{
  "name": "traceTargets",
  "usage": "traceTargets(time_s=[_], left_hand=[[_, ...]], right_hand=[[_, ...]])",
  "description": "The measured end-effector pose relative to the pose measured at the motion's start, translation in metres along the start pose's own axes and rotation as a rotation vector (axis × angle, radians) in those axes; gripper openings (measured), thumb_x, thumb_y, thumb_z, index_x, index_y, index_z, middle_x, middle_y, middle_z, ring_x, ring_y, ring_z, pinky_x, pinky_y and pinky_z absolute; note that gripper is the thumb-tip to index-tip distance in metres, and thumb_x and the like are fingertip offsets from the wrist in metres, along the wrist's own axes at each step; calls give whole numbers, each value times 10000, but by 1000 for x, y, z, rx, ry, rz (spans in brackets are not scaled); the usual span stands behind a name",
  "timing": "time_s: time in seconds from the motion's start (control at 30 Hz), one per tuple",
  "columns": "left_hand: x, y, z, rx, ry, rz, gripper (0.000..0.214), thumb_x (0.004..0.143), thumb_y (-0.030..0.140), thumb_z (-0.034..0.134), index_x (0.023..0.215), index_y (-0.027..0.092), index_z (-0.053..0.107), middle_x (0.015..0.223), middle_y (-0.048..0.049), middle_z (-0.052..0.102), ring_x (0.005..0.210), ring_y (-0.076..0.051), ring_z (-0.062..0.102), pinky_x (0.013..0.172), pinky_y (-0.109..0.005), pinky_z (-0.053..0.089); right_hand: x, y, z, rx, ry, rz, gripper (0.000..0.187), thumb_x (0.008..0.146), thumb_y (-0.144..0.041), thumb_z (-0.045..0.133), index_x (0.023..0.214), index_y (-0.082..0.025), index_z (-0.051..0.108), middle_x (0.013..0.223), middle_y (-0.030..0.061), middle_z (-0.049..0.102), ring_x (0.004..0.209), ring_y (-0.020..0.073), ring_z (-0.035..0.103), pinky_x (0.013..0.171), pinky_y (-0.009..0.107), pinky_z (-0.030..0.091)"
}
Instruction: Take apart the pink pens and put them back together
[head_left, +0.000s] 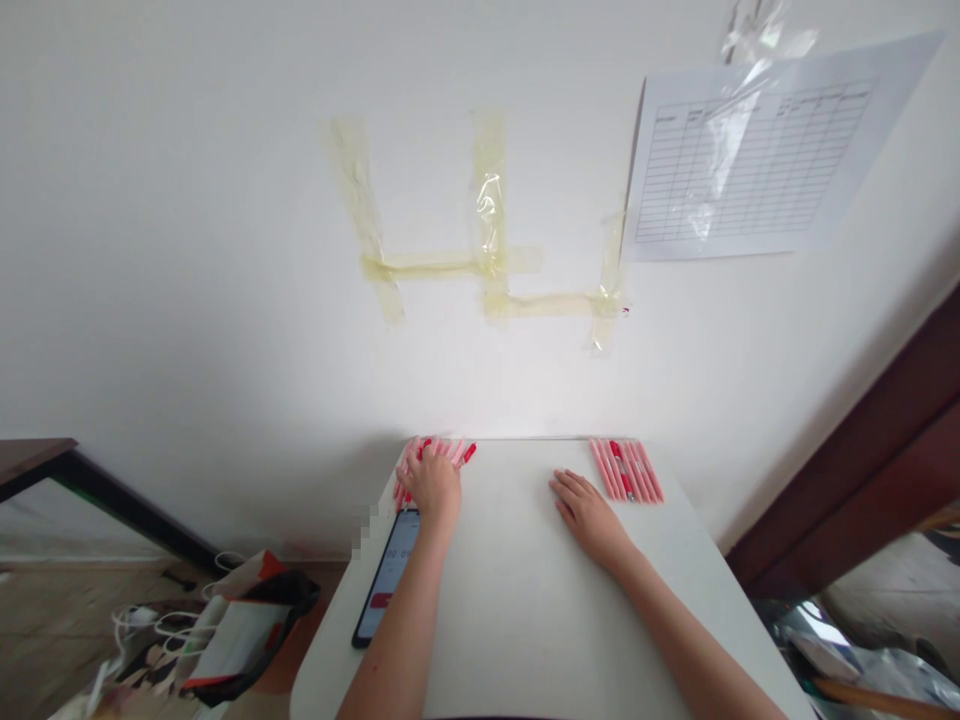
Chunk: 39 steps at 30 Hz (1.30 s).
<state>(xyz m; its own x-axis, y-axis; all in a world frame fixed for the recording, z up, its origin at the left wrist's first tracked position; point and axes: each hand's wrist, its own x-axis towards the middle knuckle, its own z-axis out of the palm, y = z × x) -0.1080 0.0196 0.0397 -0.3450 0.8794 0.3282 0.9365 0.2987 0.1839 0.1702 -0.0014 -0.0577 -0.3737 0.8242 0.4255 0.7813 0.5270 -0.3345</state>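
My left hand is at the far left of the white table, over a group of pink pens. Its fingers are bent and closed around a red pen, which the hand partly covers. Another red pen lies slanted just right of that hand. My right hand lies flat on the tabletop with its fingers stretched out and nothing in it. To its right, several pink pens lie side by side in a row, with one red pen among them.
A phone showing a timer lies along the table's left edge, partly under my left forearm. Behind the table rises a white wall with yellowed tape and a printed sheet. Bags stand on the floor at left.
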Motion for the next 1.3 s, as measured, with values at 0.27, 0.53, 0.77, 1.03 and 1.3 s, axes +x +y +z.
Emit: traceTargets(time_s=[0.27, 0.53, 0.77, 1.03, 1.3], left_hand=[[-33, 38, 22, -252, -1, 354, 133, 831, 199, 627, 773, 228, 743, 1332, -34, 653, 1335, -335, 446, 1142, -599, 290], [-65, 52, 50, -432, -92, 520, 72, 821, 188, 679, 788, 234, 724, 1261, -29, 684, 1324, -317, 458, 1167, -627, 245], [-70, 51, 58, -528, -117, 565, 73, 870, 275, 666, 863, 249, 733, 1220, -39, 676, 1301, -278, 462, 1152, -559, 297], [-65, 40, 58, -472, -98, 515, 36, 811, 292, 741, 826, 259, 739, 1202, -35, 669, 1292, -302, 457, 1157, -607, 248], [-64, 40, 57, -438, -79, 502, 42, 816, 253, 728, 849, 269, 746, 1187, -27, 685, 1290, -308, 471, 1162, -635, 232]], right_hand=[[-3, -1, -1, 38, 55, 35, 421, 989, -290, 452, 1389, -206, 554, 1426, 105, 565, 1361, 260, 481, 1139, 478, 433], [-3, 3, -2, 54, 186, 82, 495, 976, -281, 491, 1466, -250, 434, 1375, 114, 561, 1308, 258, 495, 1078, 473, 486], [-1, 5, 0, 10, 198, 33, 227, 964, -229, 516, 1097, -247, 698, 1288, 114, 591, 1250, 276, 515, 1015, 467, 513], [-1, 8, -4, 100, 212, 95, 217, 963, -208, 493, 1019, -220, 703, 1170, 123, 613, 1160, 265, 562, 978, 451, 524], [-1, 15, -1, 100, 249, 129, 226, 972, -238, 479, 1016, -224, 700, 1144, 116, 616, 1133, 267, 566, 967, 445, 516]])
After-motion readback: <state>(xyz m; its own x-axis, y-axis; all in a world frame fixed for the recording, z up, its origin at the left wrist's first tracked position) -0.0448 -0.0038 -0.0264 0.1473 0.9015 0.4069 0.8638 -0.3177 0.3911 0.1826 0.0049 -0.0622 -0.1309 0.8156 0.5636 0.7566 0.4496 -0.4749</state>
